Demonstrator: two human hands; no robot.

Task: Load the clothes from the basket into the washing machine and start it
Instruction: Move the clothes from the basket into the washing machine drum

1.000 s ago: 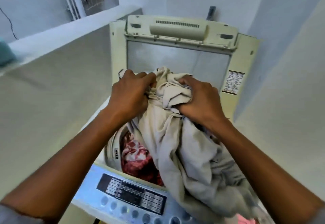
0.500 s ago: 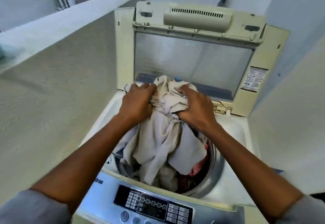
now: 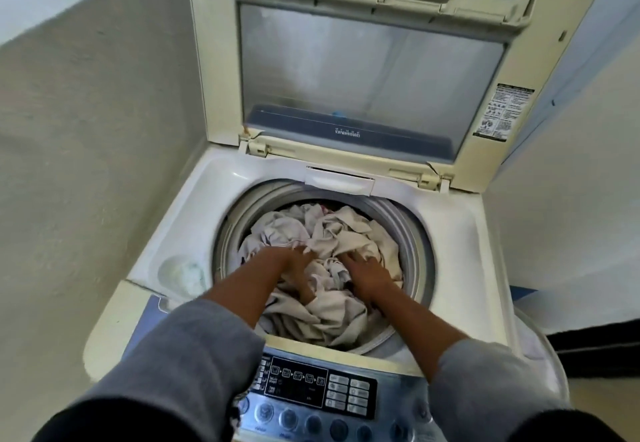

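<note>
Top-loading washing machine (image 3: 166,233) seen from above, lid (image 3: 363,77) raised upright at the back. Far left: a pale wall (image 3: 86,129), then a round recess (image 3: 180,275) in the machine's top deck, its contents blurred. Centre left: the left hand (image 3: 294,268) reaches down into the drum (image 3: 415,233) and lies on the beige clothes (image 3: 346,230). Its fingertips sink into the folds and motion blur softens the outline, so whether it grips or merely presses cannot be told. Centre: the clothes fill the drum close to its rim; a trace of reddish fabric shows at the back edge, mostly covered. Centre right: the right hand (image 3: 367,275) rests on the pile with its fingers stretched out fairly flat, pressing the cloth, holding nothing. Grey sleeves cover both forearms and hide the left part of the control panel (image 3: 311,389), whose lower buttons are cut off. Right: a printed label (image 3: 504,110) on the lid frame, too small to read, and a dark strip (image 3: 595,348) at floor level, unidentifiable.
</note>
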